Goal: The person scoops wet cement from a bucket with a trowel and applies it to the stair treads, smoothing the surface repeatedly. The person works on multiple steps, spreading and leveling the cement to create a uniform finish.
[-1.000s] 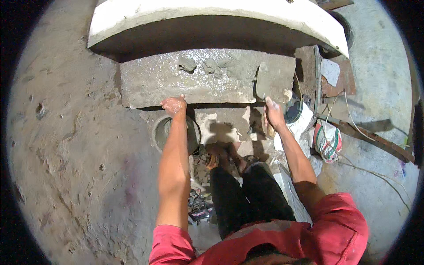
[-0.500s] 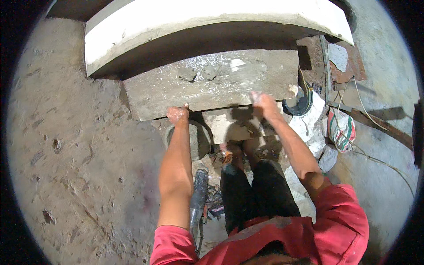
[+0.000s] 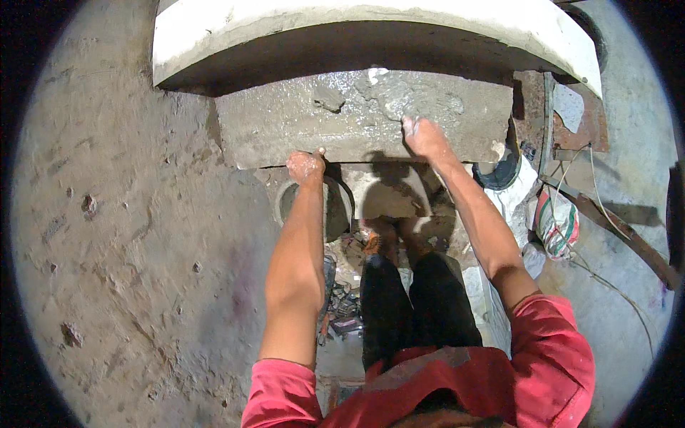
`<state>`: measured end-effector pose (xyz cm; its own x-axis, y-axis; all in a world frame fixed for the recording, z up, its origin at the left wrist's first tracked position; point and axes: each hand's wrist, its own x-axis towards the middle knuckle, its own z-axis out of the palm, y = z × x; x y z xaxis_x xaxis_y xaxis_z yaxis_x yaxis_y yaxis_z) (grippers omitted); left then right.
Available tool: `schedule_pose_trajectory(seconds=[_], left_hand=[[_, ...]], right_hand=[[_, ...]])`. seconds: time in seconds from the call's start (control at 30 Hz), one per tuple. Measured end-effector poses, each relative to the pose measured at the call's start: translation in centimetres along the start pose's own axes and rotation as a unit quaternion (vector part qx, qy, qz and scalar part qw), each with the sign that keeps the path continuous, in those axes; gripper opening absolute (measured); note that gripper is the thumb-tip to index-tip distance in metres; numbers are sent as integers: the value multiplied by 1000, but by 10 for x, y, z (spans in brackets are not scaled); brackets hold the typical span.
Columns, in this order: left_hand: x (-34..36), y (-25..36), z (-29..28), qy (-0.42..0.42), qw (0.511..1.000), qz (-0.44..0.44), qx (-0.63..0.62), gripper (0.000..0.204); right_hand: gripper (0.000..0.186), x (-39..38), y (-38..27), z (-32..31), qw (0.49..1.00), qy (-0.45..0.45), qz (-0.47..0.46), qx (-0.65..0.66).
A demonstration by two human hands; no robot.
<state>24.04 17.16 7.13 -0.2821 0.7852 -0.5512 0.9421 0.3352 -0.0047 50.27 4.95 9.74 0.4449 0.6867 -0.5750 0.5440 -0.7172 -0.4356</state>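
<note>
Wet grey mortar point(image 3: 448, 103) is spread over the right part of a concrete slab point(image 3: 267, 132), and a separate lump of mortar point(image 3: 329, 100) lies near its middle. My left hand point(image 3: 305, 165) grips the slab's front edge, with the thumb on top and the other fingers partly hidden. Above the slab, my right hand point(image 3: 427, 138) is closed around what looks like the handle of a trowel point(image 3: 392, 98). Mortar covers its blade, so its outline is hard to make out. Both hands are smeared with mortar.
A white-faced raised ledge point(image 3: 371, 14) overhangs the slab's back. Beneath the slab's right end stands a dark bucket point(image 3: 502, 171). A striped sack point(image 3: 559, 222), a board point(image 3: 594, 128) and loose cables lie to the right. Small debris point(image 3: 344, 310) lies beside my legs.
The right hand and trowel have swept away from me and left over the slab. One of two mortar lumps is now smeared out. My left hand stays on the edge; the view has shifted slightly.
</note>
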Motion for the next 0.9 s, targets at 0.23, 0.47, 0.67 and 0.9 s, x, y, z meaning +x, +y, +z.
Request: schedule_pose_trajectory(seconds=[0.23, 0.47, 0.67, 0.9], left_hand=[[1, 1, 3, 1, 1000, -11, -21, 75], [11, -2, 19, 43, 998, 17, 36, 67], [4, -3, 4, -15, 999, 29, -4, 67], [3, 0, 0, -4, 1000, 22, -16, 67]], right_hand=[[52, -59, 72, 12, 995, 68, 60, 47], [54, -66, 41, 20, 866, -38, 205, 455], [44, 11, -66, 84, 955, -65, -56, 283], [54, -8, -4, 24, 999, 1, 32, -38]])
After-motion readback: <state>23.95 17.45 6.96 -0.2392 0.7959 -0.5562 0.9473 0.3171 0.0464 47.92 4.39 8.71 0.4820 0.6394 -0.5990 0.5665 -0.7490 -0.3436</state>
